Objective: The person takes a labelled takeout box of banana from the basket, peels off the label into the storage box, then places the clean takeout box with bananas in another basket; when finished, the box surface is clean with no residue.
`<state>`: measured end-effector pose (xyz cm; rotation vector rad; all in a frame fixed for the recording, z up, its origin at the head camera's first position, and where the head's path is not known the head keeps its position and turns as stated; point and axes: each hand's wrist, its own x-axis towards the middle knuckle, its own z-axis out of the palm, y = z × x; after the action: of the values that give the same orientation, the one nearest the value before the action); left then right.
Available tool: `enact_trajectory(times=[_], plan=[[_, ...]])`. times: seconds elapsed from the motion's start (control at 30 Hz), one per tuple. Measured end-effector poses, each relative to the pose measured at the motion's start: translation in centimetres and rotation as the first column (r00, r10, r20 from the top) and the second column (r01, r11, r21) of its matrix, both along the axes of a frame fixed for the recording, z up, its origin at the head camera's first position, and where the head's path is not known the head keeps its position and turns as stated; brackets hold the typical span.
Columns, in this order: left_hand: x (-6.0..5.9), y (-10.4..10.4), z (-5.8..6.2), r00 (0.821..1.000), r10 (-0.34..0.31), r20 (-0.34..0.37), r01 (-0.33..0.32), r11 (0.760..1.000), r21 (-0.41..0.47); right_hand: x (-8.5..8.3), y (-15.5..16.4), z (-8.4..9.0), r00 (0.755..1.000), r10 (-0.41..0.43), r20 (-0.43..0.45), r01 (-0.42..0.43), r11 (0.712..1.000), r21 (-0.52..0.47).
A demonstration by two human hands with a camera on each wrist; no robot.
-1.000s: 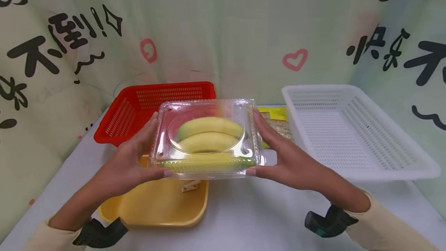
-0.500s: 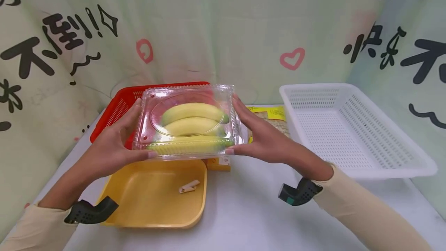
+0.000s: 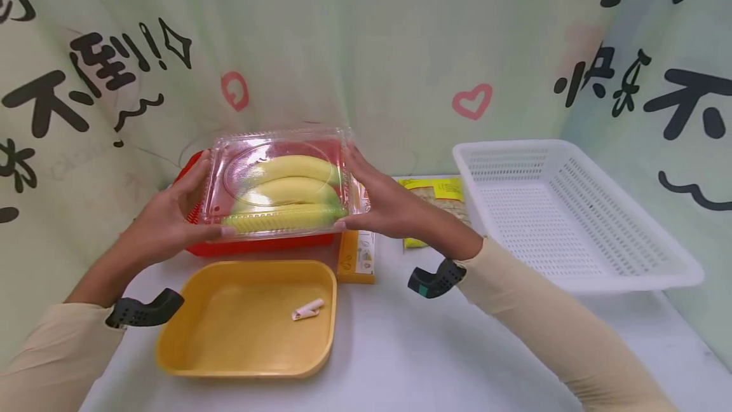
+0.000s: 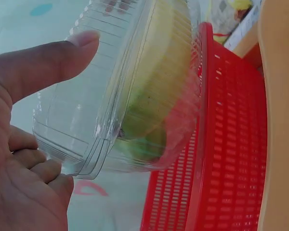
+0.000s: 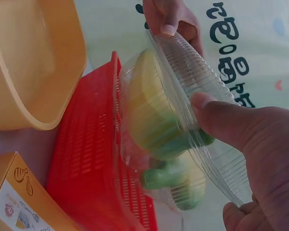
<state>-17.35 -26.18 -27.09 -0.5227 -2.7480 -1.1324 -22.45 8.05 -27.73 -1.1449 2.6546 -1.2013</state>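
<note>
A clear plastic clamshell box [image 3: 274,183] with several bananas [image 3: 288,192] inside is held up between both hands, tilted toward the head camera. My left hand [image 3: 166,215] grips its left side, thumb along the near edge and fingers curled at the side, as the left wrist view shows. On the right side my right hand [image 3: 380,199] grips it the same way, thumb at the near corner. Behind and below the box is a red perforated basket [image 3: 263,245], mostly covered by it in the head view. In the right wrist view the box's underside overlaps the basket's rim [image 5: 116,72].
Nearest me stands a yellow tray [image 3: 246,320] holding a small pale rolled piece [image 3: 307,309]. An orange box [image 3: 356,262] lies beside the red basket. A yellow-labelled packet [image 3: 446,192] lies farther back, next to a large white basket [image 3: 577,221]. A printed curtain [image 3: 400,49] closes the back.
Both hands have carried the banana box left and away from me, from above the table's middle to over the red basket. The yellow tray and orange box have come into fuller view.
</note>
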Motion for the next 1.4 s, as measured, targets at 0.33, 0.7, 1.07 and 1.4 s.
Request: enact_trajectory(times=[0.33,0.7,1.07,1.4], plan=[[-1.5,-1.0,-1.1,1.000,0.028,-0.004,-0.028,1.000,0.002,-2.9,-1.7,-1.6,1.000,0.022,0.009,-0.022,1.000,0.000],[-2.3,-2.5,-1.4,0.996,0.079,0.035,-0.079,0.997,0.015,-4.8,-3.8,-2.5,0.996,0.044,0.072,-0.041,0.998,-0.044],[-3.8,-3.0,-2.8,0.989,0.075,0.127,-0.079,0.996,0.032,-5.8,-4.7,-4.2,0.977,-0.029,0.211,0.024,0.999,0.024],[-5.0,-3.5,-4.2,0.972,0.043,0.231,-0.062,0.995,0.077,-6.7,-5.6,-4.8,0.962,-0.062,0.266,0.038,0.995,0.095]])
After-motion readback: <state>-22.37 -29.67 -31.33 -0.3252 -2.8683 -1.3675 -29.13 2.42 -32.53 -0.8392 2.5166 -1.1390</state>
